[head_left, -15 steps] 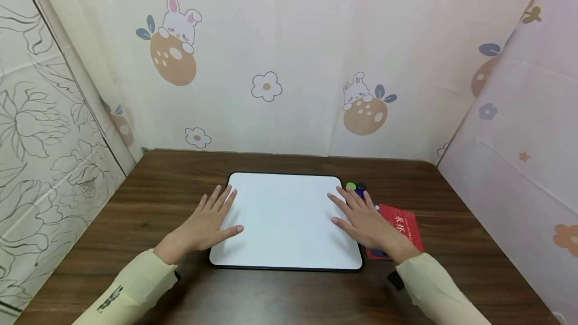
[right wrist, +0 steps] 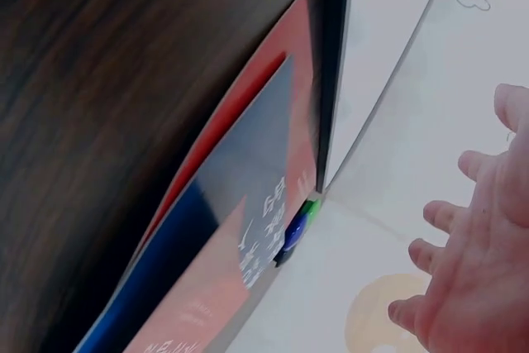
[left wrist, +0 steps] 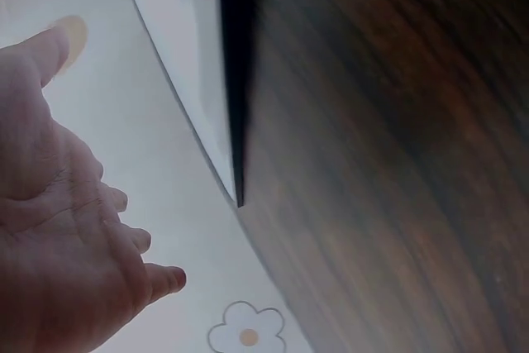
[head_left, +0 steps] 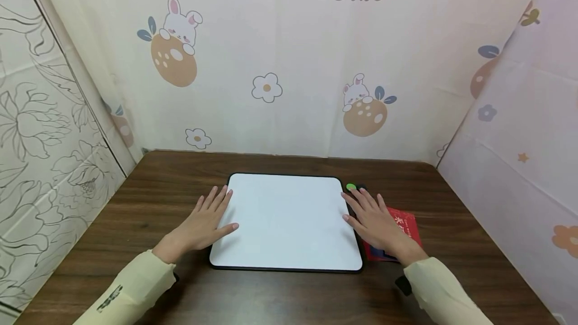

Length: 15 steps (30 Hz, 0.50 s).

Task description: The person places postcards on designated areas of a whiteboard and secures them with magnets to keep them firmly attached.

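A white board (head_left: 284, 222) with rounded corners and a thin black frame lies flat on the dark wooden table. My left hand (head_left: 198, 227) hovers at its left edge with fingers spread and thumb reaching over the white surface. In the left wrist view this palm (left wrist: 58, 229) holds nothing. Over the board's right edge is my right hand (head_left: 381, 227), its fingers straight and apart. The right wrist view shows that palm (right wrist: 488, 262) bare too. Partly under the right hand in the head view lies a red printed card (head_left: 410, 224), with a dark blue one (right wrist: 240, 179) overlapping red.
Small round green (head_left: 350, 186) and black (head_left: 362, 186) pieces sit by the board's upper right corner; a blue piece (right wrist: 296, 231) shows among them in the right wrist view. A printed curtain (head_left: 307, 64) hangs behind the table (head_left: 289, 297), with more fabric at both sides.
My right hand has moved right, away from the board's middle and further over the red card. My left hand has shifted slightly left. The board stays put.
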Available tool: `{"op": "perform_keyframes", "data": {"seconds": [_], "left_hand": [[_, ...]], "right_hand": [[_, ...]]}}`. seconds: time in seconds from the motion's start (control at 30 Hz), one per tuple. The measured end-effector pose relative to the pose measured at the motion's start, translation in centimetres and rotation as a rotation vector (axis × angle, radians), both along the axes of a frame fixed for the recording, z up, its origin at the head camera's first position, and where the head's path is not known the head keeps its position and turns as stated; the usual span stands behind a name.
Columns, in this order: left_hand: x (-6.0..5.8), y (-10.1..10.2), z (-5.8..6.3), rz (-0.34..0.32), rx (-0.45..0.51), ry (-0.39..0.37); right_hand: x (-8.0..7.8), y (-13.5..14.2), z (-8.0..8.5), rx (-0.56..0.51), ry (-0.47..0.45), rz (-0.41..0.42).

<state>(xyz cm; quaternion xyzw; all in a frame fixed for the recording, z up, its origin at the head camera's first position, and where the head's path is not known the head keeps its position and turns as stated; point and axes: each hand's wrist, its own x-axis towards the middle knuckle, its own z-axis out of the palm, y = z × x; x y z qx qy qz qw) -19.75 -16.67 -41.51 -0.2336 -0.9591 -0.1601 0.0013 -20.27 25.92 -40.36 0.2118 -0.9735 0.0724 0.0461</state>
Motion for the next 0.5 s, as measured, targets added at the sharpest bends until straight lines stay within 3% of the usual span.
{"op": "perform_keyframes", "data": {"seconds": [0.5], "left_hand": [[-1.6,-1.8,-1.5,0.004,0.068,-0.033]], "right_hand": [[0.5,2.5,0.4,-0.032,-0.032,-0.122]]}}
